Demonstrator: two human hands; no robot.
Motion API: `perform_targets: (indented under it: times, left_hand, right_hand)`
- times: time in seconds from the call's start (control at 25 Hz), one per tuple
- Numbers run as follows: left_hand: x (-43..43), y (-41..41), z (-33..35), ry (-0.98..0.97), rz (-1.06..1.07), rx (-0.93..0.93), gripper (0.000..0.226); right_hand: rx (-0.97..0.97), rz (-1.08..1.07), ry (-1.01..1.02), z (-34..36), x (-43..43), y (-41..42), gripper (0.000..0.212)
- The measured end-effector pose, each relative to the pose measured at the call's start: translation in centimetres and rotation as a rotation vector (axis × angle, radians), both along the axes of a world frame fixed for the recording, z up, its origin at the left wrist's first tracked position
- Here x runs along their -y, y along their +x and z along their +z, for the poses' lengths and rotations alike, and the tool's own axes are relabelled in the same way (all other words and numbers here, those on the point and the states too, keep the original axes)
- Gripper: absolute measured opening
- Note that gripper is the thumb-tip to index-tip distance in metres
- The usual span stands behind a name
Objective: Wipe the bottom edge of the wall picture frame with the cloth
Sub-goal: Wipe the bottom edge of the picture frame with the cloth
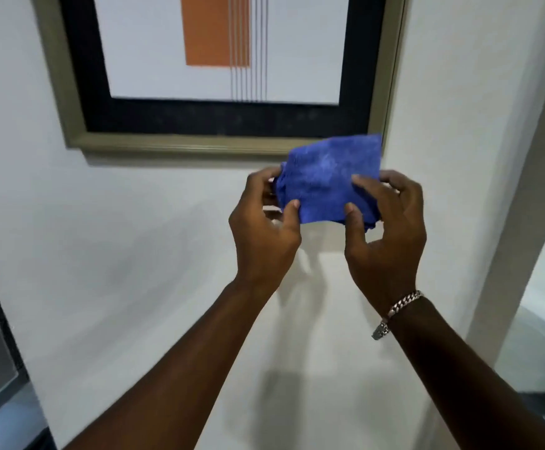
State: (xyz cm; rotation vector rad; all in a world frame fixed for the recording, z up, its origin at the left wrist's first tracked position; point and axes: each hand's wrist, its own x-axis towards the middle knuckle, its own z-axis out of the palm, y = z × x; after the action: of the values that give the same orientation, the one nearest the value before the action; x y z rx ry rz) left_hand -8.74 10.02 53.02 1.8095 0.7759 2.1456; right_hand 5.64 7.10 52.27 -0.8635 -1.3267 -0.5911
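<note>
Head view — close, facing the wall (134, 238), tilted slightly up.

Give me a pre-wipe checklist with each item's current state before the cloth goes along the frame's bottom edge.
1. Cloth in hand: ok, left hand and right hand both hold it.
2. Cloth folded into a pad: ok.
3. Bottom edge of frame unobstructed: ok.
4. Cloth touching the edge: cannot tell; its top corner overlaps the frame's lower right corner.
5. One-hand grip ready for wiping: not ok.
</note>
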Motion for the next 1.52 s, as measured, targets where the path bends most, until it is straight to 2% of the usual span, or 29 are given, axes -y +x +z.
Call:
perform_targets:
  times: [0.08, 0.16, 0.24, 0.32, 0.4, 0.44, 0.52, 0.6, 0.68, 0.76, 0.8, 0.88, 0.96, 1.08, 1.24, 1.36, 1.52]
  left_hand:
    - [-0.5, -0.1, 4.0, 0.086, 0.040, 0.021, 0.038]
    - [-0.9, 0.1, 6.6, 0.123, 0.052, 0.013, 0.035]
    - [-1.4, 0.3, 7.9, 0.139, 0.063, -0.045, 0.030]
    - [-2.1, 0.1, 8.8, 0.149, 0.098, -0.117, 0.025]
    - [-2.9, -1.3, 10.0, 0.174, 0.138, -0.206, 0.020]
    - [-3.3, -2.3, 10.7, 0.219, 0.191, -0.251, 0.016]
    - [-4.6, -5.0, 12.8, 0.400, 0.442, -0.342, 0.009]
    - [-6.1, -7.6, 15.4, 0.589, 0.669, -0.457, 0.014]
    - [-7.5, -9.6, 17.6, 0.722, 0.761, -0.641, 0.021]
    - [-9.0, -10.9, 19.3, 0.729, 0.809, -0.866, 0.038]
    - [-9.5, -11.4, 19.9, 0.708, 0.846, -0.957, 0.047]
    - [-10.2, -12.5, 20.9, 0.696, 0.909, -1.078, 0.059]
    - [-10.3, -13.6, 21.6, 0.728, 0.964, -1.162, 0.064]
    - [-10.3, -14.5, 22.5, 0.770, 1.012, -1.217, 0.070]
    - [-10.8, -14.9, 23.1, 0.817, 1.018, -1.252, 0.077]
    - [-11.0, -15.1, 23.3, 0.847, 1.002, -1.253, 0.078]
    - [-11.4, -15.7, 23.5, 0.864, 0.985, -1.258, 0.079]
  right_hand:
    - [0.006, -0.060, 0.067, 3.5, -0.7, -0.3, 0.033]
    - [0.038, -0.256, 0.074, 5.7, -2.0, -0.6, 0.041]
    - [0.171, -0.384, 0.073, 6.5, -3.7, -0.8, 0.047]
    - [0.298, -0.378, 0.060, 6.8, -5.7, -1.2, 0.053]
    - [0.322, -0.368, 0.010, 6.6, -7.0, -2.1, 0.053]
    - [0.311, -0.386, -0.011, 6.2, -7.3, -2.5, 0.050]
    - [0.299, -0.448, -0.030, 4.7, -8.0, -2.7, 0.048]
    - [0.287, -0.483, -0.026, 3.5, -8.5, -2.6, 0.054]
    - [0.194, -0.474, 0.000, 4.3, -9.2, -3.9, 0.056]
    - [0.117, -0.444, 0.029, 5.2, -9.5, -6.1, 0.053]
    - [0.138, -0.435, 0.054, 4.9, -9.7, -6.8, 0.052]
    - [0.200, -0.431, 0.103, 3.6, -10.2, -6.4, 0.049]
    - [0.128, -0.417, 0.122, 3.6, -10.6, -5.6, 0.050]
    - [-0.034, -0.370, 0.092, 4.9, -10.9, -7.2, 0.061]
    - [0.078, -0.367, 0.156, 3.6, -11.3, -6.3, 0.056]
    - [-0.043, -0.352, 0.132, 4.8, -11.7, -7.7, 0.059]
    - [0.120, -0.357, 0.184, 3.2, -11.6, -7.8, 0.053]
